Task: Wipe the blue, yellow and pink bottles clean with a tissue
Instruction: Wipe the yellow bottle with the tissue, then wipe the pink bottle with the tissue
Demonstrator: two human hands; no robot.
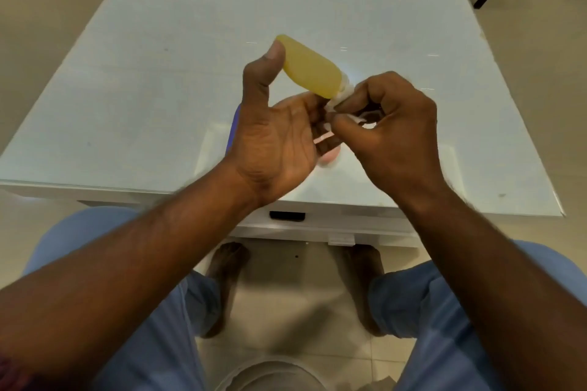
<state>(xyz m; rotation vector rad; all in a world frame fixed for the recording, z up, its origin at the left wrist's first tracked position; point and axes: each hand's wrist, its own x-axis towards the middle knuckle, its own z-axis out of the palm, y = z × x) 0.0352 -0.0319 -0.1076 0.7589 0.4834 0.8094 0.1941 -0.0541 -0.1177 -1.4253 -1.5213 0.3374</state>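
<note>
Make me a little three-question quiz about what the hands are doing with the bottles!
1. True or false: the yellow bottle is lying flat on the white table.
2. Which hand pinches the tissue at the bottle's cap end?
A. left hand
B. right hand
3. Fill in: a strip of the ____ bottle peeks out behind the left hand.

Key:
1. False; the left hand holds it up, tilted.
2. B.
3. Blue. A bit of the pink bottle also shows below the hands.
</note>
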